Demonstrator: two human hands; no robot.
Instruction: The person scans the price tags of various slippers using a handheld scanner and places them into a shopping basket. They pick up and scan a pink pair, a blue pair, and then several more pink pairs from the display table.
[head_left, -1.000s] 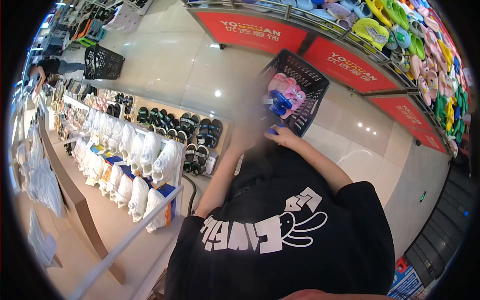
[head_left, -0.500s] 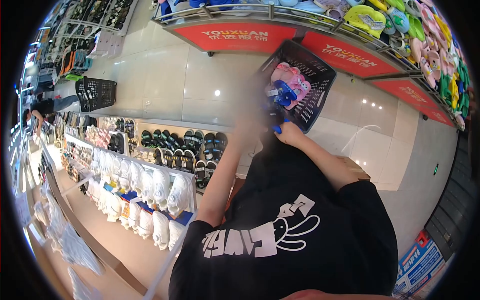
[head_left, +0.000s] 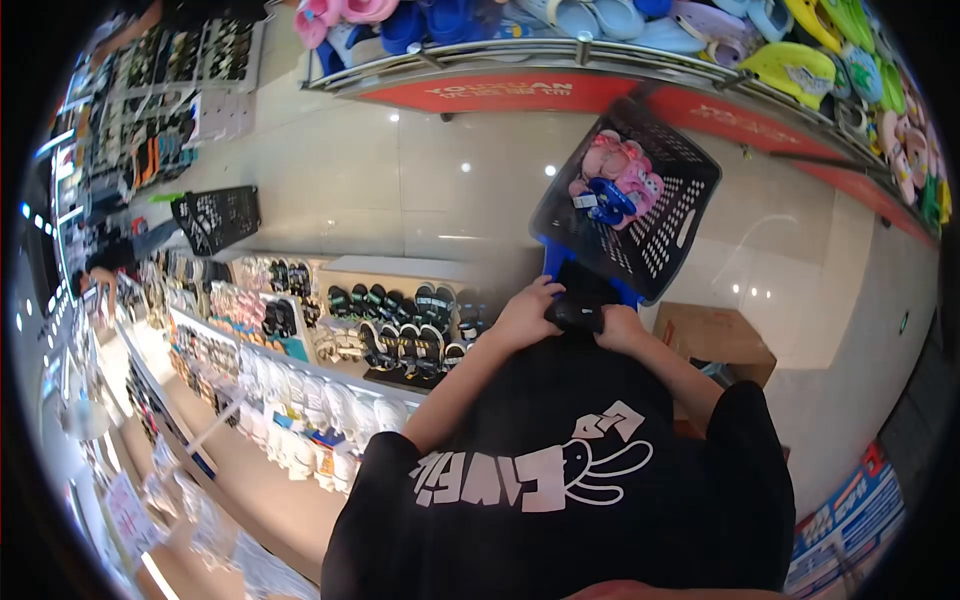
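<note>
My left hand and my right hand meet in front of my chest. Both are closed on a small black object between them; what it is cannot be told. Just beyond the hands stands a black mesh basket on a blue frame. It holds pink slippers and a blue pair. My black T-shirt with white print fills the lower view.
A low shelf of dark sandals and white shoes runs along the left. A railed red-fronted rack of coloured slippers lines the far side. A cardboard box is to the right, another black basket far left.
My hands have come down from the slippers at the basket and now meet on the black object near my chest. The view has swung, and the basket sits further right.
</note>
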